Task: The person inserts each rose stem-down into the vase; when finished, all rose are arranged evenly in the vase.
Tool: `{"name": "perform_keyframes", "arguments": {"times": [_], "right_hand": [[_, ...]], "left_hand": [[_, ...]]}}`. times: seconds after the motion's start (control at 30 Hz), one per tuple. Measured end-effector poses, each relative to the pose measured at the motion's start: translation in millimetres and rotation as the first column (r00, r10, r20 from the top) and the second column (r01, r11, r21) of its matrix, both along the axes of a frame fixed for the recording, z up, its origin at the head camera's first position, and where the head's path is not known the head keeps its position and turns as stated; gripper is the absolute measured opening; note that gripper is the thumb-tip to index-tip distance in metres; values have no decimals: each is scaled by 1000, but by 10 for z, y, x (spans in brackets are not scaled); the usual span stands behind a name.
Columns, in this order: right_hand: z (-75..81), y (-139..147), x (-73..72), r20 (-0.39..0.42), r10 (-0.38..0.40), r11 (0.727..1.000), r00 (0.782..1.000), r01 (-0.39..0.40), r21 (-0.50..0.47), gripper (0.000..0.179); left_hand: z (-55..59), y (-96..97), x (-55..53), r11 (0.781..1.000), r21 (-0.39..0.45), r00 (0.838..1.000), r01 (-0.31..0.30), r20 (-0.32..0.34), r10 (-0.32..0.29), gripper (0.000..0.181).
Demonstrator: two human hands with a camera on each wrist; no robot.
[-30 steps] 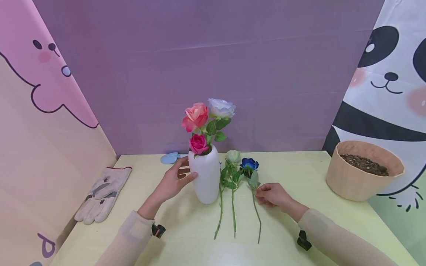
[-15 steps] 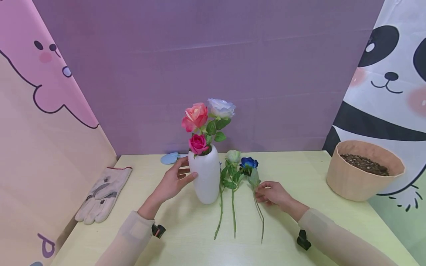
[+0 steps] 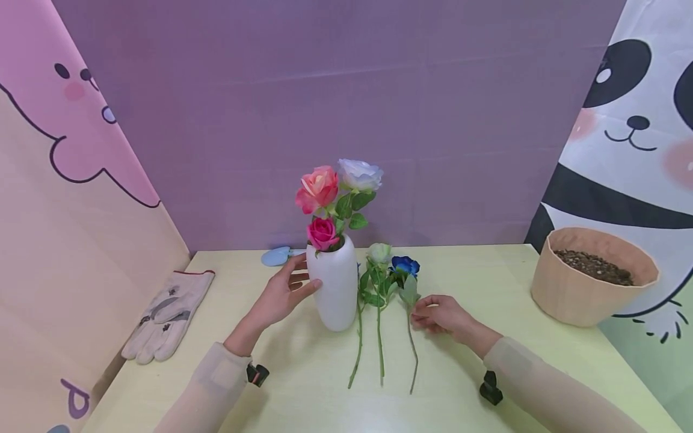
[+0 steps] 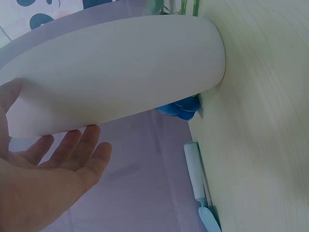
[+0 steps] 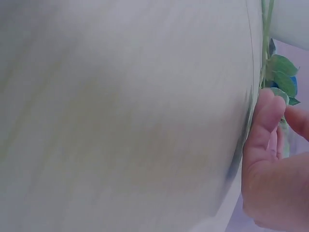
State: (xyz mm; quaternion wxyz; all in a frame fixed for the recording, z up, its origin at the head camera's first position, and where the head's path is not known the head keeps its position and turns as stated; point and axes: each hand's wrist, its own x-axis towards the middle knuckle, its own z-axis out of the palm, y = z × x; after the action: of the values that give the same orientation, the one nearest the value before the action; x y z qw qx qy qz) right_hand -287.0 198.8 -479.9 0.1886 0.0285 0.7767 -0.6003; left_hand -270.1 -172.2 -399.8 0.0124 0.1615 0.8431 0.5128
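Note:
A white vase [image 3: 337, 291] stands upright at the middle of the table, bearing a coral rose [image 3: 317, 190], a magenta rose [image 3: 322, 233] and a pale lilac rose [image 3: 360, 175]. My left hand [image 3: 281, 296] holds its left side, thumb in front and fingers behind. To the right, my right hand [image 3: 441, 316] pinches the stem of a blue rose [image 3: 405, 265] just below its leaf. Between vase and blue rose lies a pale green rose [image 3: 379, 253]. Another stem [image 3: 357, 355] lies closer to the vase, its bloom mostly hidden behind it; some blue petals [image 4: 181, 107] show there in the left wrist view.
Work gloves [image 3: 169, 316] lie at the table's left edge. A light blue trowel [image 3: 277, 257] rests at the back edge, left of the vase. On the right stands a tan pot [image 3: 590, 288] with dark soil. A purple backdrop [image 3: 433, 120] rises behind the table.
The blue rose's stem end swung slightly right, then left, ending nearer the green rose's stem. My right hand shifted a little left with it. Left hand and vase stayed still.

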Motion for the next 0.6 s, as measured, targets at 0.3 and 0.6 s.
{"name": "perform_keyframes", "arguments": {"times": [0.3,0.6], "right_hand": [[-64,-20,-33,46,10,1000,999,-10,-12,36],[-75,-72,-54,1,-25,997,1000,25,78,27]], "left_hand": [[-13,-12,-6,1000,-6,1000,-4,-4,4,72],[-41,-18,-27,1000,9,1000,3,-10,-3,70]]}}
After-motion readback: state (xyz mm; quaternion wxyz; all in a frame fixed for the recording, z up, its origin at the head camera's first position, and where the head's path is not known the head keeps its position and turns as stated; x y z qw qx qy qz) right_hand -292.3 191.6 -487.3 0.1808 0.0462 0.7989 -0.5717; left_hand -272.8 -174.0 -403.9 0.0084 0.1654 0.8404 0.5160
